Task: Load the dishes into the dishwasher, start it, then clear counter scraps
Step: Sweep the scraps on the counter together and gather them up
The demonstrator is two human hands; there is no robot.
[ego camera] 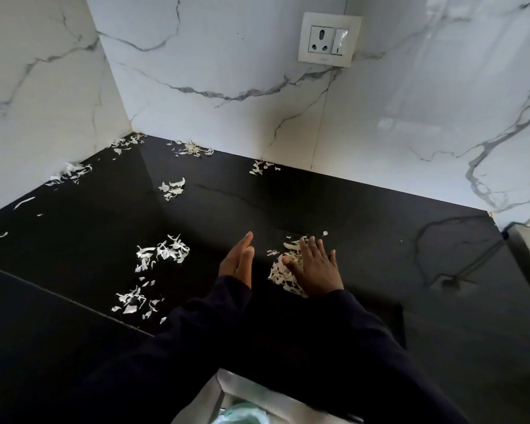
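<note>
**Clerk:** Item one: your right hand [314, 267], fingers straight and spread, lying flat on a heap of white scraps [283, 275] near the front of the black counter [364, 240]. It grips nothing; it presses. Item two: your left hand [237, 263], flat, on edge, holding nothing, just beside the heap at its 9 o'clock.

**Operator:** And the step?

**Clerk:** Gathering, I judge. Keep the right palm low and drag toward 6 o'clock, with the left hand as a wall so flakes do not escape. Item three: loose clusters outstanding: one [162, 252] at 9 o'clock of the left hand, one [135, 299] at 8, others [193, 148] along the marble wall [227, 71] at 11 to 12. Sweep gently; such thin flakes probably scatter. The lined bin [245, 414] appears below the counter edge at 6 o'clock.
</note>
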